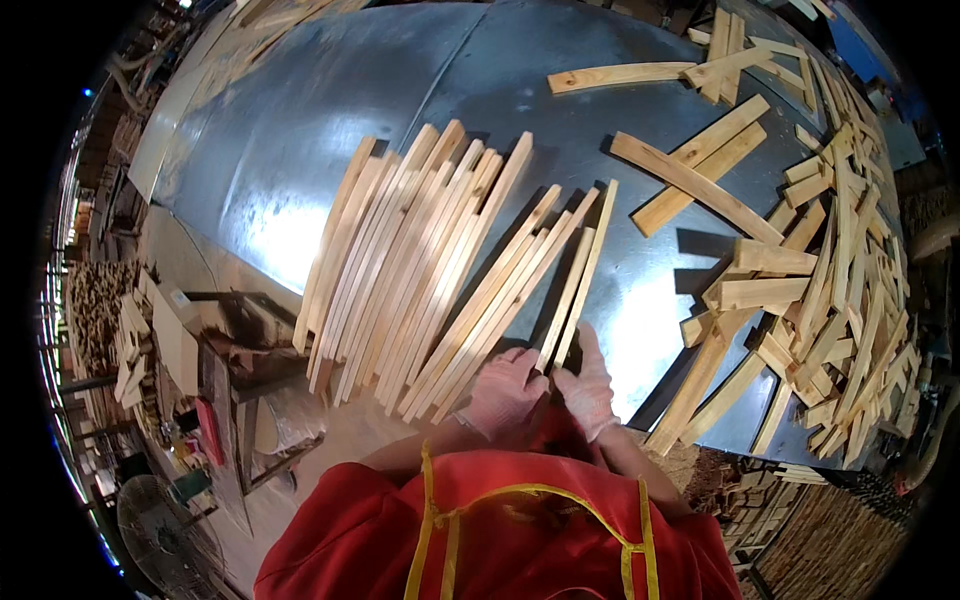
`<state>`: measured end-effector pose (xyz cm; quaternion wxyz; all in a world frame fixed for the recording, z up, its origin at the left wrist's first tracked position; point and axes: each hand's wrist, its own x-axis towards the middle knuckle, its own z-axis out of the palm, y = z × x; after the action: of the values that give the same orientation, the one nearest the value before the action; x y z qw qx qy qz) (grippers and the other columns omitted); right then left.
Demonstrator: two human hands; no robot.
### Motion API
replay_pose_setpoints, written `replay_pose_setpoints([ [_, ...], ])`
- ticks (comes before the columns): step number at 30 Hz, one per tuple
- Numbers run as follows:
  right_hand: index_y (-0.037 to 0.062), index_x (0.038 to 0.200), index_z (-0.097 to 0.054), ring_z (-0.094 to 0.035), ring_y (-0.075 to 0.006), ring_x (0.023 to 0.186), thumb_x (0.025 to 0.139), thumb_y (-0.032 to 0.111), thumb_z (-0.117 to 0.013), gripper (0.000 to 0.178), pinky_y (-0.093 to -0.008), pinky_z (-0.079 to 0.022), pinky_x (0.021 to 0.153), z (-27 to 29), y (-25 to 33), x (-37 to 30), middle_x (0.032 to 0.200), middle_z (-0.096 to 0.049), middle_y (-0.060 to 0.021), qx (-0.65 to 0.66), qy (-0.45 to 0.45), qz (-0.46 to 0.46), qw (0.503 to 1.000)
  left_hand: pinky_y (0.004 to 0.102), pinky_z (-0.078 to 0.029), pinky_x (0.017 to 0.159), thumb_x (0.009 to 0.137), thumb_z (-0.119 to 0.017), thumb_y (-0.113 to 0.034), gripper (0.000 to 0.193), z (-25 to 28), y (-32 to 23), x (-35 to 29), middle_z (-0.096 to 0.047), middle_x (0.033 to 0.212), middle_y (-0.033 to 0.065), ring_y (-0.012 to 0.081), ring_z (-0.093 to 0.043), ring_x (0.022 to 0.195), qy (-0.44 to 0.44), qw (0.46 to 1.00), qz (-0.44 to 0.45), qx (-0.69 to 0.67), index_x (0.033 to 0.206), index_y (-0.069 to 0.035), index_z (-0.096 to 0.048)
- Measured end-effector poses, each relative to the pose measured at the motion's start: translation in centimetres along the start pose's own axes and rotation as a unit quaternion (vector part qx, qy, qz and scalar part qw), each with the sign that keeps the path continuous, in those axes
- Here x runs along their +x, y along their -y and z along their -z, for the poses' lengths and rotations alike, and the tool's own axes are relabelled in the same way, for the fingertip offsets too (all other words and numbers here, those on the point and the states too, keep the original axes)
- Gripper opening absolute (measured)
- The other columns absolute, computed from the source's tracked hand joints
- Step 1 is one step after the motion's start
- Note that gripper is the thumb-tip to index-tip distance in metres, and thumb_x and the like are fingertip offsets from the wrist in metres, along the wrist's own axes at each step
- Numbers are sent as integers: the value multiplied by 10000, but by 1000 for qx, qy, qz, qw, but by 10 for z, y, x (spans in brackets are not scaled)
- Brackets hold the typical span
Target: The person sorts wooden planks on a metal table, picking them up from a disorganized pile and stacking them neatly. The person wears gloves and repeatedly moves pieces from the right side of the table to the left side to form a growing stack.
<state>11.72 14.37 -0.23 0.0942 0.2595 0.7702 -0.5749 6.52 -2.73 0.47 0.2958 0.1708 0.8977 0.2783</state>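
Your right hand point(588, 388) parts thumb and fingers beside the near ends of two wooden strips point(586, 275); your left hand point(503, 390) curls at their left. I cannot tell whether either grips. Leftward, more strips point(412, 260) lie in rows on the metal surface point(300, 110); rightward, a jumbled heap point(850, 260).

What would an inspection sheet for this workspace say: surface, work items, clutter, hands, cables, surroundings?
Surface: shiny grey metal tabletop, seamed.
Work items: long pale wooden strips laid side by side, slanting.
Clutter: jumbled heap of light-brown wooden pieces, right side.
Hands: pale-gloved left hand and pale-gloved right hand at the strips' near ends; grip unclear.
Cables: nothing seen.
Surroundings: round dark fan, lower left; stacked wood, far left.
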Motion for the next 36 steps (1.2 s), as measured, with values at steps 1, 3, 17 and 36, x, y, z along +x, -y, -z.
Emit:
replay_pose_setpoints([
  [1,50,1617,-345,-518,-395,1395,869,210,-719,851,-396,-426,1156,-2,24,5,1521,-502,-267,51,32,-44,997,483,-473,1072,868,-702,-349,574,7,4,-10,-614,1356,207,416,-594,1221,-49,998,-34,19,1350,-52,-605],
  [3,17,1607,-342,-552,-389,1359,867,239,-738,868,-401,-443,1137,-17,26,22,1484,-537,-271,4,-12,-32,999,484,-464,1069,867,-693,-302,508,24,15,-24,-591,1351,173,381,-571,1241,-145,981,-107,67,1317,-82,-605],
  [17,79,1537,-467,-568,-417,1334,811,191,-767,794,-482,-459,1129,135,-67,20,1470,-552,-242,-519,-372,28,769,574,-368,1134,769,-801,-386,746,71,91,-97,-521,1420,149,399,-467,1358,-258,922,-183,223,1415,-111,-549],
  [36,-10,1528,-497,-638,-170,1027,899,34,-590,637,-287,-525,891,27,-32,6,1225,-678,-91,113,-152,-36,981,494,-353,1193,910,-666,-295,474,-5,64,-37,-577,1347,54,335,-438,1375,-4,903,-312,296,1372,-192,-647],
])
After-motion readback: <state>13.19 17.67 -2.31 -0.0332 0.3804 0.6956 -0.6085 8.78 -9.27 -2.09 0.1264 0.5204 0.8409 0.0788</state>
